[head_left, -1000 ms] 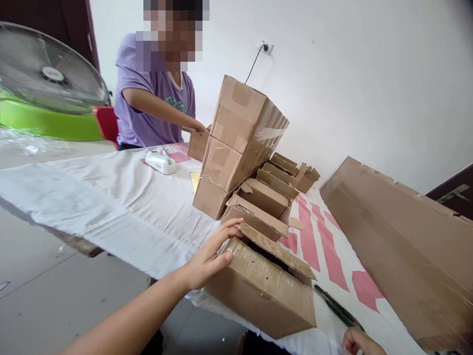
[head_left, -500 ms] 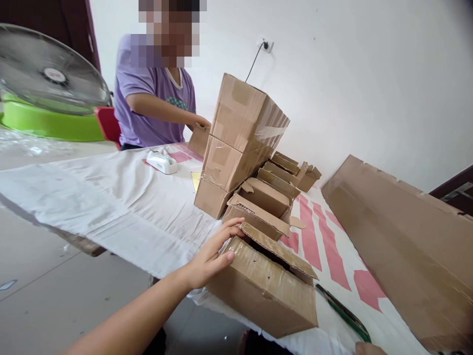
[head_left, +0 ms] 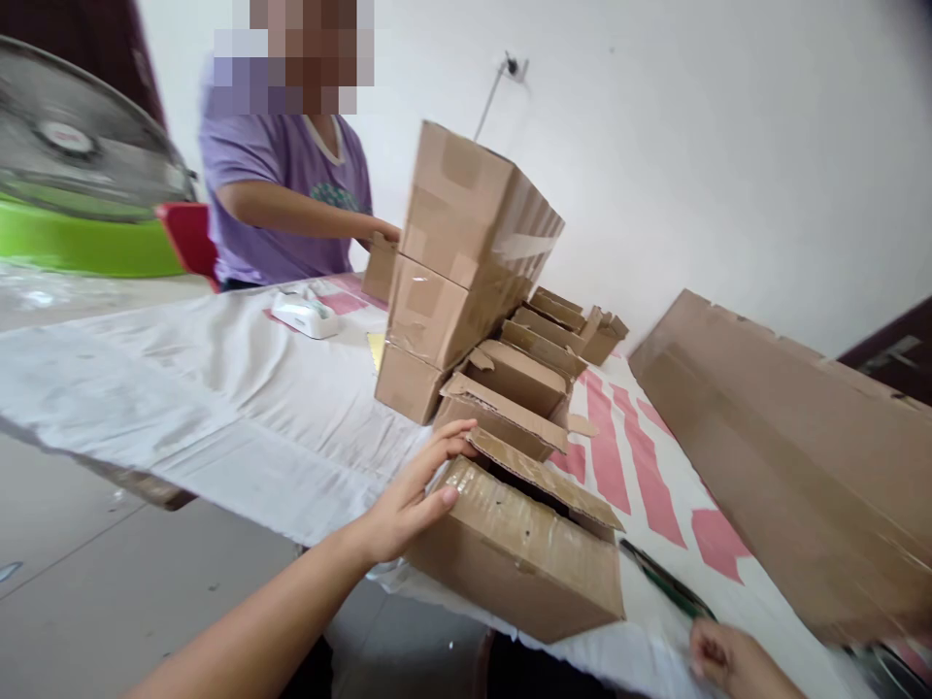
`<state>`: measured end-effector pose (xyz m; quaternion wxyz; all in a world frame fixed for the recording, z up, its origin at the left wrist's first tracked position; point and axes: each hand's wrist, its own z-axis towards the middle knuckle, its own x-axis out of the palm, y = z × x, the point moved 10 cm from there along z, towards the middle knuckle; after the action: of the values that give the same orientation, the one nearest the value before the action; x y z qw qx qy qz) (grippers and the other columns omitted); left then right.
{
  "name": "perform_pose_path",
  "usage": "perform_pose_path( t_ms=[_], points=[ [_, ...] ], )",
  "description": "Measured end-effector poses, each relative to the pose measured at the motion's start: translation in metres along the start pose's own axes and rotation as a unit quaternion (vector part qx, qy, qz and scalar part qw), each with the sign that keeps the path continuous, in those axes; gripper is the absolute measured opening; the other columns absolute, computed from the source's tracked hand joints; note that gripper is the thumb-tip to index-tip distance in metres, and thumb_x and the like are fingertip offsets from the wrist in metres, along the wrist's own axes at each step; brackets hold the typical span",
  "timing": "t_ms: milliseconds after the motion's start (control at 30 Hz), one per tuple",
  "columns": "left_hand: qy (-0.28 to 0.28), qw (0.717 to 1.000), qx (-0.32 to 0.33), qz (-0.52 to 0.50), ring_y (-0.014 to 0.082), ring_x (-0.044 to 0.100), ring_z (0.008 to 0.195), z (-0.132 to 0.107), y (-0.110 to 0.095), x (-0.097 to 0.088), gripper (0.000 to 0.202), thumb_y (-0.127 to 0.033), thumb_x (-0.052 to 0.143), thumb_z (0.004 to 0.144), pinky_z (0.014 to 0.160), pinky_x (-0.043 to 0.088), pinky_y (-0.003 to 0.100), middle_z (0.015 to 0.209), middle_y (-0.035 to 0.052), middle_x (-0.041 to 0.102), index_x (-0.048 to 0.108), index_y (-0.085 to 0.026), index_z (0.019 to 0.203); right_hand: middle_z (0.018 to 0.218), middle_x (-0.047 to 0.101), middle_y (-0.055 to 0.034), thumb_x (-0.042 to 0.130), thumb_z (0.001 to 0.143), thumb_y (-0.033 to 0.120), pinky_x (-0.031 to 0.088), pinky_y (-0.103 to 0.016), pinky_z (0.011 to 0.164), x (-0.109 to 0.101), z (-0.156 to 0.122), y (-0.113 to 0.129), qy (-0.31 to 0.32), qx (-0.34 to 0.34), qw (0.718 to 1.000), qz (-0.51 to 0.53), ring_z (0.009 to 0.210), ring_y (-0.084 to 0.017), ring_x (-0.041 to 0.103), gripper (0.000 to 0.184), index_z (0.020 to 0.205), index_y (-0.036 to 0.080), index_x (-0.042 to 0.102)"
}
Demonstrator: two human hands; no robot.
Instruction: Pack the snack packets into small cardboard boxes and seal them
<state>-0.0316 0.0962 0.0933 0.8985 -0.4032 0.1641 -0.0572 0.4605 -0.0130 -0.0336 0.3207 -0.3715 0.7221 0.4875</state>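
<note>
My left hand is spread wide against the near end of a long cardboard box, resting on it rather than closed round it: my thumb lies at the top edge on my side, while my fingers stretch over the end corner, with their tips up by the raised flap. The box therefore sits directly under and to the right of that hand, at my edge of the cloth-covered table, its body running away from my fingers toward my right side. Between the flap and the taped strip along the top I see a dark slit. My right hand is low at the right, fingers curled in, well apart from my left and clear of the box. It meets the handle end of a dark green cutting tool, which lies slantwise on the cloth just past the box's far end; I cannot tell whether those curled fingers actually grip it. Just beyond the box stands an open carton, with more open cartons behind, and to their left rises a stack of three closed boxes. A large cardboard panel leans along the right. Across the table, a person in a purple shirt has a hand at another piece of cardboard.
</note>
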Motion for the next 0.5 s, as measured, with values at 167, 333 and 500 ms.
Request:
perform_pose_path(
  t_ms=[167,333,500],
  points=[
    [-0.002,1.000,0.002,0.025,0.0332,0.035,0.139,0.003,0.002,0.000,0.038,-0.049,0.039,0.096,0.113,0.030,0.049,0.151,0.0126,0.036,0.050,-0.022,0.120,0.053,0.047,0.0062,0.058,0.061,0.045,0.037,-0.028,0.058,-0.047,-0.023,0.002,-0.066,0.068,0.992,0.081,0.054,-0.013,0.046,0.024,0.069,0.023,0.054],
    [-0.001,1.000,0.011,0.021,0.0325,0.035,0.138,0.005,0.001,0.001,0.036,-0.046,0.038,0.096,0.113,0.027,0.048,0.149,0.0121,0.038,0.051,-0.022,0.119,0.055,0.052,0.0046,0.060,0.058,0.047,0.035,-0.025,0.050,-0.045,-0.044,-0.035,-0.075,0.145,0.982,0.095,0.049,-0.012,0.047,0.028,0.068,0.023,0.051],
    [-0.009,1.000,0.015,0.019,0.0313,0.034,0.138,0.005,0.000,0.001,0.033,-0.043,0.040,0.095,0.113,0.026,0.047,0.150,0.0099,0.038,0.052,-0.023,0.119,0.056,0.056,0.0024,0.060,0.059,0.043,0.037,-0.025,0.051,-0.021,-0.049,-0.046,-0.072,0.152,0.982,0.088,0.051,-0.012,0.048,0.023,0.064,0.021,0.054]
  ],
)
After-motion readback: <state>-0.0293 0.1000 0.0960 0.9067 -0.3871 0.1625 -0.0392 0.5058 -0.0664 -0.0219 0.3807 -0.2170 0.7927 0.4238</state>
